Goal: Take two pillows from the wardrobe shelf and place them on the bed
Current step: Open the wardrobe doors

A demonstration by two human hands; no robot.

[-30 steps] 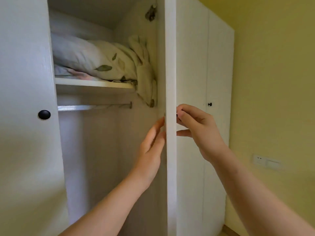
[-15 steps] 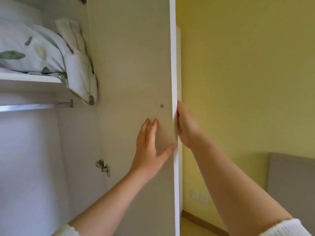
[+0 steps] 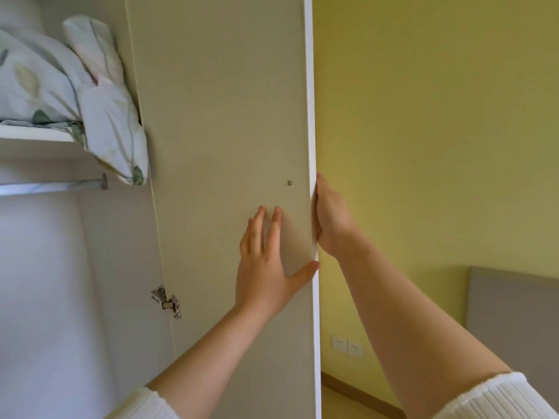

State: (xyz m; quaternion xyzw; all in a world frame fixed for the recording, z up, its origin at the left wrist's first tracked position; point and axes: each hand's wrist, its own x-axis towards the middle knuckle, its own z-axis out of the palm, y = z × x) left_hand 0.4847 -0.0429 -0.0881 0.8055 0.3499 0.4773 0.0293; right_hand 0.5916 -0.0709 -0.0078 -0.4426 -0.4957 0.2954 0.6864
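White pillows with green leaf print [image 3: 45, 86] lie on the wardrobe shelf [image 3: 33, 137] at the upper left, and one corner [image 3: 115, 140] droops over the shelf's edge. The wardrobe door [image 3: 223, 116] stands swung open in the middle. My left hand [image 3: 266, 267] lies flat with fingers spread on the door's inner face, thumb at its edge. My right hand [image 3: 329, 219] is wrapped round the door's outer edge, its fingers hidden behind the door. A grey headboard [image 3: 514, 322] of the bed shows at the lower right.
A metal hanging rail [image 3: 54, 186] runs under the shelf, with bare wardrobe interior below. A hinge [image 3: 166, 300] sits on the door's inner side. A yellow wall [image 3: 438, 131] with sockets [image 3: 348, 346] stands to the right.
The door has swung wide open from nearly edge-on. My left hand went from the door's edge to flat on its inner face, and the view turned right, bringing the headboard in.
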